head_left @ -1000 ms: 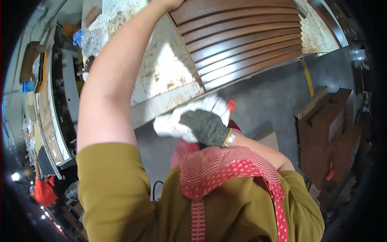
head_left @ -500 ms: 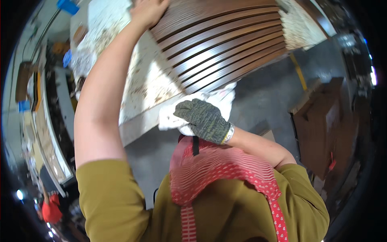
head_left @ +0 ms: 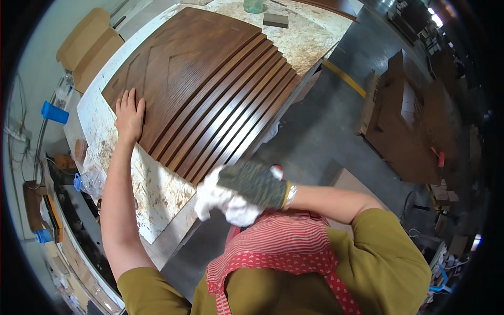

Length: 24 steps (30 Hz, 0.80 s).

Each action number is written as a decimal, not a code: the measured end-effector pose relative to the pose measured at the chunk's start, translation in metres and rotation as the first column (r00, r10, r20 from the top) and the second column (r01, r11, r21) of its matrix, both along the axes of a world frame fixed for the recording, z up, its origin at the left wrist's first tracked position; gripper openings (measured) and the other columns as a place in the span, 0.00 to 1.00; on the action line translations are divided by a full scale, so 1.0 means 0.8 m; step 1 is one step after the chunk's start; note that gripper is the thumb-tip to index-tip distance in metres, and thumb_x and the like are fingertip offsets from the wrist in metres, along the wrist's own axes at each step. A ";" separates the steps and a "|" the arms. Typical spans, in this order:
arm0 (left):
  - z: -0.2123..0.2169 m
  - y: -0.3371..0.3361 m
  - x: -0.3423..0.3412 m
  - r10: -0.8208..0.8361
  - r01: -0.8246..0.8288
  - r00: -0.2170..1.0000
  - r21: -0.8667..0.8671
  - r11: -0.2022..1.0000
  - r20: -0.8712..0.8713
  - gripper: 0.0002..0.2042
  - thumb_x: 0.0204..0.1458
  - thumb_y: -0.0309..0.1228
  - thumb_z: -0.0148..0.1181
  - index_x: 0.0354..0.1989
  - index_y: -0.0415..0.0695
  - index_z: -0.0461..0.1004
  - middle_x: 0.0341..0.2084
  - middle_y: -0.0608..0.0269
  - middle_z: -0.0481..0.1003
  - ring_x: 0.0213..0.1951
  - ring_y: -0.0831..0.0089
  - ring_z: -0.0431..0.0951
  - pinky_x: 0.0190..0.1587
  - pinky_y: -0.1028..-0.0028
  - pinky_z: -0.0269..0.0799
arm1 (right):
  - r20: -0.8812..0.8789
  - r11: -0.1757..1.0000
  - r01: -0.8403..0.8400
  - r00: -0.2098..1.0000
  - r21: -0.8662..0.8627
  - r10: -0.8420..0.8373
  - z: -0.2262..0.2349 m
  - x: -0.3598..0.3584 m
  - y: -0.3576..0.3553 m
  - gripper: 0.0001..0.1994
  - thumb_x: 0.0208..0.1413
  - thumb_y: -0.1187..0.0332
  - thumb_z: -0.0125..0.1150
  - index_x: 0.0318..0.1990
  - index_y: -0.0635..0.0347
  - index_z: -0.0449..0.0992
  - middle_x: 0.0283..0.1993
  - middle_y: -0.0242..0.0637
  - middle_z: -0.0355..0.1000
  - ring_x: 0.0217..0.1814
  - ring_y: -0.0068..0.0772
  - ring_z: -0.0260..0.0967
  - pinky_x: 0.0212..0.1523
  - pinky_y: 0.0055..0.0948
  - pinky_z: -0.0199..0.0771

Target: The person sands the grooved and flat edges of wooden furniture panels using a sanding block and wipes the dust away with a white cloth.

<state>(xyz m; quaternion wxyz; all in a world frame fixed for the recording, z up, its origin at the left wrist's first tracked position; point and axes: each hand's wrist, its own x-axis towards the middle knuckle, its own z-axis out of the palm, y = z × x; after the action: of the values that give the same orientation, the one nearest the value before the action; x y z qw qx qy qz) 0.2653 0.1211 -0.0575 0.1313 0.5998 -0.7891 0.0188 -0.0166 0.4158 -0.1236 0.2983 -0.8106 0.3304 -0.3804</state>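
Note:
A dark brown wooden panel [head_left: 173, 79] lies on a white, brown-stained tabletop [head_left: 152, 184]. Along its right-hand side runs a row of several glossy, parallel brown strips [head_left: 231, 113]; I cannot tell whether they are grooves in one piece or stacked edges. My left hand [head_left: 129, 116], bare, rests flat on the panel's left edge with its fingers stretched out. In a dark green knitted glove, my right hand [head_left: 254, 184] grips a bunched white cloth [head_left: 223, 199] just off the panel's near corner. Motion blurs the glove a little, and its fingertips are partly hidden.
On the table's far part are a grey-brown block [head_left: 275, 20] and a greenish jar [head_left: 253, 6]. A blue cup [head_left: 54, 112] and an open cardboard box [head_left: 92, 50] are at the left. Large brown panels [head_left: 394, 126] stand on the floor to the right.
The view has shifted, bringing the whole panel and the table's far end into sight. My left hand still lies on the panel's edge; my right hand still has the white cloth, now more bunched.

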 end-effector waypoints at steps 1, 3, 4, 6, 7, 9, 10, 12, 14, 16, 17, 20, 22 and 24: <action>0.001 0.002 -0.001 -0.001 0.001 1.000 0.010 1.000 -0.001 0.29 0.62 0.51 0.42 0.69 0.52 0.56 0.71 0.60 0.53 0.70 0.51 0.49 0.68 0.50 0.50 | -0.039 0.998 0.038 0.999 0.041 -0.037 -0.012 -0.038 -0.009 0.19 0.58 0.62 0.53 0.56 0.55 0.69 0.56 0.38 0.65 0.56 0.37 0.66 0.54 0.38 0.68; 0.003 0.004 -0.001 -0.008 0.008 1.000 0.020 1.000 0.000 0.29 0.63 0.51 0.41 0.70 0.51 0.55 0.71 0.60 0.52 0.71 0.50 0.48 0.68 0.51 0.49 | -0.660 0.995 0.094 0.746 -0.030 -0.091 -0.016 -0.115 -0.043 0.25 0.54 0.63 0.55 0.61 0.54 0.68 0.61 0.40 0.68 0.60 0.38 0.68 0.56 0.37 0.71; 0.005 0.004 -0.001 -0.016 0.015 1.000 0.022 1.000 0.007 0.29 0.63 0.50 0.41 0.70 0.50 0.55 0.71 0.59 0.52 0.71 0.50 0.48 0.68 0.52 0.49 | -0.728 0.969 0.204 0.643 -0.139 -0.240 -0.008 -0.147 -0.065 0.18 0.54 0.65 0.54 0.53 0.55 0.73 0.46 0.37 0.74 0.45 0.38 0.74 0.41 0.35 0.76; 0.008 0.006 0.000 -0.021 0.020 0.999 0.038 0.999 0.033 0.29 0.64 0.49 0.41 0.70 0.48 0.54 0.71 0.57 0.52 0.71 0.49 0.47 0.69 0.53 0.48 | -0.679 0.827 0.360 0.473 -0.432 -0.561 0.037 -0.233 -0.105 0.15 0.56 0.67 0.51 0.50 0.58 0.73 0.41 0.42 0.74 0.45 0.41 0.74 0.43 0.36 0.76; 0.010 0.007 -0.001 -0.033 0.032 0.999 0.045 0.998 0.026 0.29 0.64 0.48 0.41 0.70 0.48 0.54 0.71 0.57 0.52 0.71 0.49 0.47 0.69 0.54 0.47 | -0.641 0.726 0.443 0.355 -0.526 -0.681 0.063 -0.267 -0.123 0.14 0.57 0.69 0.49 0.49 0.60 0.73 0.39 0.44 0.74 0.45 0.43 0.74 0.43 0.36 0.75; 0.014 0.011 -0.002 -0.031 0.030 0.999 0.051 0.998 0.027 0.28 0.64 0.47 0.41 0.70 0.48 0.54 0.71 0.56 0.52 0.71 0.48 0.47 0.70 0.55 0.47 | -0.791 0.660 0.667 0.172 -0.346 -0.588 0.112 -0.324 -0.148 0.14 0.56 0.67 0.50 0.48 0.56 0.74 0.39 0.44 0.74 0.45 0.46 0.74 0.44 0.41 0.74; 0.017 0.013 -0.003 -0.040 0.039 0.999 0.044 0.998 0.030 0.28 0.64 0.46 0.41 0.70 0.47 0.54 0.71 0.56 0.52 0.71 0.48 0.46 0.70 0.56 0.46 | -0.629 0.644 0.570 0.263 -0.510 -0.731 0.122 -0.332 -0.145 0.13 0.56 0.66 0.51 0.46 0.55 0.76 0.38 0.42 0.75 0.43 0.46 0.74 0.42 0.41 0.74; 0.022 0.018 -0.005 -0.051 0.049 0.998 0.047 0.998 0.030 0.28 0.64 0.45 0.41 0.70 0.46 0.54 0.70 0.55 0.52 0.71 0.47 0.46 0.70 0.57 0.45 | -0.527 0.690 0.409 0.449 -0.597 -0.722 0.113 -0.331 -0.136 0.15 0.53 0.66 0.53 0.47 0.58 0.75 0.36 0.41 0.74 0.36 0.47 0.72 0.39 0.41 0.73; 0.027 0.023 -0.008 -0.058 0.055 0.998 0.075 0.996 0.037 0.27 0.65 0.43 0.41 0.70 0.45 0.54 0.70 0.53 0.52 0.71 0.47 0.46 0.71 0.58 0.44 | -0.649 0.769 0.261 0.419 -0.584 -0.635 0.065 -0.308 -0.116 0.16 0.51 0.68 0.56 0.48 0.60 0.74 0.46 0.40 0.72 0.46 0.42 0.71 0.44 0.40 0.71; 0.033 0.026 -0.012 -0.080 0.077 0.996 0.070 0.995 0.040 0.27 0.65 0.39 0.41 0.70 0.42 0.53 0.70 0.52 0.52 0.71 0.47 0.46 0.71 0.58 0.43 | -0.655 0.925 0.105 0.678 -0.364 -0.334 0.001 -0.298 -0.109 0.21 0.56 0.66 0.51 0.58 0.57 0.70 0.60 0.40 0.67 0.59 0.35 0.67 0.55 0.35 0.68; 0.037 0.026 -0.013 -0.081 0.076 0.995 0.081 0.994 0.064 0.27 0.65 0.39 0.41 0.70 0.42 0.53 0.70 0.52 0.52 0.71 0.46 0.46 0.71 0.58 0.43 | -0.626 0.935 0.176 0.702 -0.309 -0.339 -0.027 -0.309 -0.109 0.23 0.56 0.64 0.51 0.60 0.54 0.69 0.64 0.36 0.66 0.62 0.34 0.65 0.58 0.34 0.66; 0.043 0.029 -0.018 -0.066 0.053 0.992 0.113 0.992 0.109 0.27 0.64 0.38 0.41 0.70 0.41 0.53 0.70 0.51 0.51 0.71 0.46 0.46 0.71 0.57 0.42 | -0.570 0.703 0.209 0.452 -0.680 -0.686 -0.065 -0.363 -0.130 0.23 0.52 0.61 0.57 0.56 0.53 0.71 0.65 0.38 0.65 0.62 0.39 0.66 0.55 0.36 0.69; 0.046 0.029 -0.021 -0.074 0.059 0.990 0.121 0.991 0.123 0.27 0.64 0.38 0.41 0.70 0.41 0.52 0.70 0.51 0.51 0.71 0.46 0.46 0.71 0.57 0.43 | -0.725 0.786 0.589 0.458 -0.187 -0.515 -0.042 -0.426 -0.167 0.21 0.52 0.62 0.58 0.54 0.56 0.74 0.57 0.42 0.73 0.57 0.40 0.71 0.52 0.38 0.72; 0.049 0.030 -0.024 -0.073 0.057 0.989 0.120 0.991 0.131 0.27 0.64 0.38 0.41 0.70 0.41 0.52 0.70 0.51 0.50 0.71 0.46 0.46 0.71 0.56 0.43 | -0.470 0.732 0.608 0.572 -0.307 -0.672 0.005 -0.469 -0.189 0.19 0.54 0.68 0.55 0.54 0.62 0.73 0.52 0.46 0.74 0.57 0.46 0.70 0.57 0.40 0.69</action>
<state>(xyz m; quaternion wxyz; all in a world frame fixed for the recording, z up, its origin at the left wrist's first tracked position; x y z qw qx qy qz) 0.2461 0.1455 -0.0180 0.0432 0.5775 -0.8152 0.0093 -0.3919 0.2650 -0.1198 -0.0141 -0.7240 0.6505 -0.2291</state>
